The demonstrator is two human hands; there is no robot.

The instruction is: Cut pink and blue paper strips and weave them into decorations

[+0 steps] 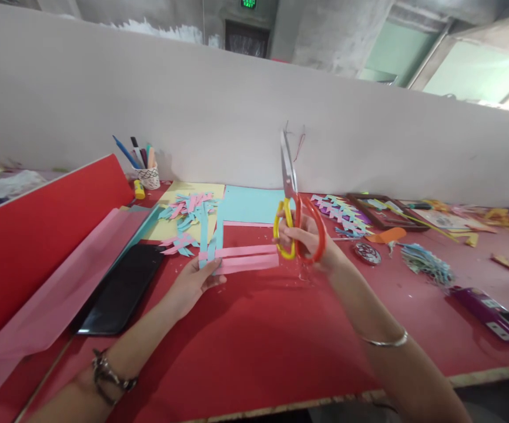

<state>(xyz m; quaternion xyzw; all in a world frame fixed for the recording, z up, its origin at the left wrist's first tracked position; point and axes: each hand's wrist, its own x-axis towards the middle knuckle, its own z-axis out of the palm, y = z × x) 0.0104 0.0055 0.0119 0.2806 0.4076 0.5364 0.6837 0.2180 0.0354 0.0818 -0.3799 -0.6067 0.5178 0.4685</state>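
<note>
Two hands [196, 283], two pink strips [252, 263], one pair of scissors [288, 173], one pen cup [148, 177]

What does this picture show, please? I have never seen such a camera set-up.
There is no machine here: a person uses bare hands. The one picture comes from a camera worn on the head, looking forward and down. The left hand holds pink strips crossing blue strips. The right hand holds scissors, blades upward. On the red table are cut paper pieces, a black flat object and a patterned cup with pens.
</note>
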